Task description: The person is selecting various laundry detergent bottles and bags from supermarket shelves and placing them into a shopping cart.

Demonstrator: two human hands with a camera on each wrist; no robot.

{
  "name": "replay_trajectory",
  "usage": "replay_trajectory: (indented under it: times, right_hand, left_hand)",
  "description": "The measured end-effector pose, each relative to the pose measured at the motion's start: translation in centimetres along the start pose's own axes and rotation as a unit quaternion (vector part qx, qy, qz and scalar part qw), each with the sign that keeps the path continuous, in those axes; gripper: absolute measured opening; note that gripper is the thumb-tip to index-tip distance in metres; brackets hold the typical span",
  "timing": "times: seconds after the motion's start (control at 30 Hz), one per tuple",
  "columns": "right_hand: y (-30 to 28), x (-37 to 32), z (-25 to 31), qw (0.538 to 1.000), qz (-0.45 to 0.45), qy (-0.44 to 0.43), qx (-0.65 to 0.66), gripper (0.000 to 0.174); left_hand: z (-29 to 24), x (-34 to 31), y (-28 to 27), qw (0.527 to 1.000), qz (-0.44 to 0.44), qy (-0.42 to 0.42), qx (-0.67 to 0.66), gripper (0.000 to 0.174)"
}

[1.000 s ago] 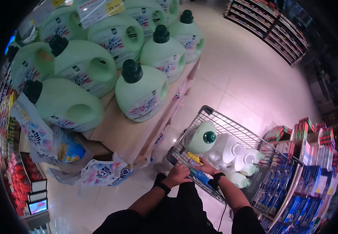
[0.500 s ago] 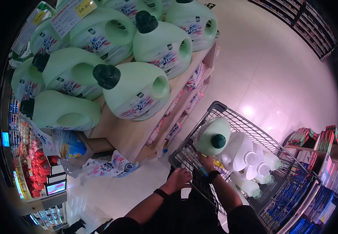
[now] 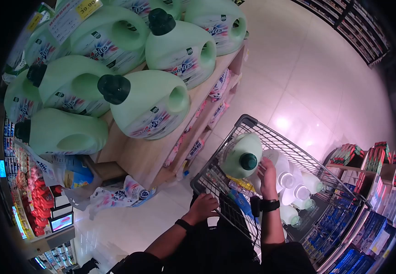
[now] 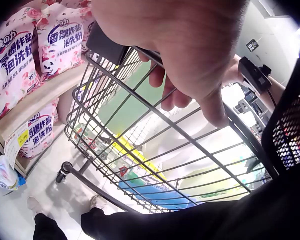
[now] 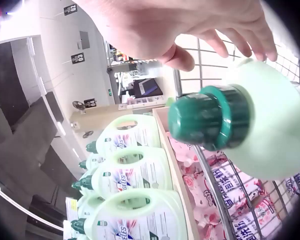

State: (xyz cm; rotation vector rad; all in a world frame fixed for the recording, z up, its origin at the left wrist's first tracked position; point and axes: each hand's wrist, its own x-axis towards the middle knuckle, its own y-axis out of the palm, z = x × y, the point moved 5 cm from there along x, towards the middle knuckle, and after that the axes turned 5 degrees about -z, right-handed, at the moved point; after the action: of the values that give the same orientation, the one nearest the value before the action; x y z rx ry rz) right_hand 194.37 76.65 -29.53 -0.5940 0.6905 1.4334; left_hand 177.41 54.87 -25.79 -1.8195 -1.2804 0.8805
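Note:
In the head view my left hand [image 3: 202, 208] grips the near rim of a wire shopping cart [image 3: 246, 119]. The left wrist view shows its fingers curled over the rail. My right hand [image 3: 267, 180] hovers inside the cart, holding nothing, with fingers loosely spread. Beside it stands a pale green detergent jug [image 3: 241, 148] with a dark green cap; in the right wrist view the fingertips overlap the jug's edge. White jugs [image 3: 278, 160] lie to the right. A blue bottle [image 3: 241, 202] and a yellow package [image 3: 240, 184] rest near the cart's near side.
Several more green detergent jugs [image 3: 150, 107] crowd a wooden display stand [image 3: 129, 150] at left. Pink washing-powder bags [image 4: 62, 40] fill its lower shelf. Torn plastic wrapping [image 3: 116, 196] hangs at its corner. Stacked boxes [image 3: 351, 153] stand right of the cart.
The right hand was low among the bottles at the cart's near side; it has risen and moved right, beside the green jug. The left hand stays on the rail. The head view has shifted.

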Motion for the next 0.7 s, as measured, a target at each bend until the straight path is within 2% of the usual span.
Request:
replay_trajectory:
  times: [0.07,0.1,0.17,0.2,0.23,0.3,0.33,0.37,0.47,0.5,0.6,0.7]
  right_hand:
    - [0.6,1.4,1.0,0.988,0.068,0.083,-0.113,0.057]
    - [0.9,2.3,1.8,0.988,0.068,0.081,-0.116,0.057]
    - [2.0,3.6,1.7,0.957,0.16,0.145,-0.193,0.06]
    - [2.6,3.5,1.8,0.941,0.181,0.131,-0.254,0.066]
    - [3.1,3.8,2.2,0.939,0.184,0.132,-0.258,0.066]
    - [3.9,4.6,2.3,0.893,0.174,0.144,-0.388,0.067]
    - [4.3,5.4,1.4,0.909,0.218,0.197,-0.295,0.062]
    - [4.5,6.6,0.9,0.907,0.22,0.197,-0.3,0.062]
    - [6.6,8.2,0.8,0.921,0.237,0.224,-0.211,0.038]
    - [6.8,8.7,0.1,0.92,0.24,0.225,-0.214,0.038]
    - [6.7,11.2,-1.5,0.944,0.239,0.156,-0.165,0.038]
    - [6.6,9.3,-2.7,0.947,0.21,0.205,-0.13,0.042]
  left_hand:
    - [-0.2,-0.3,0.0,0.999,-0.024,0.012,-0.028,0.034]
    - [-0.3,-0.4,0.1,0.999,-0.028,0.012,-0.029,0.034]
    - [-0.5,-0.3,0.7,0.999,-0.014,0.023,-0.027,0.036]
    - [-0.6,-0.4,1.1,0.999,-0.017,0.018,-0.028,0.036]
    - [-0.6,-0.5,1.4,0.999,-0.018,0.019,-0.031,0.036]
    - [-0.2,-0.9,2.0,0.999,-0.023,0.015,-0.036,0.037]
    - [-0.1,-1.0,2.1,0.999,-0.027,0.016,-0.037,0.037]
    - [0.1,-1.1,2.1,0.999,-0.031,0.016,-0.037,0.037]
    - [0.7,-1.7,2.4,0.999,-0.018,0.016,-0.031,0.037]
    - [0.9,-1.8,2.5,0.999,-0.02,0.012,-0.032,0.037]
    - [0.7,-2.3,2.3,0.999,-0.022,0.016,-0.044,0.036]
    - [0.2,-3.3,0.9,0.999,-0.02,0.015,-0.025,0.036]
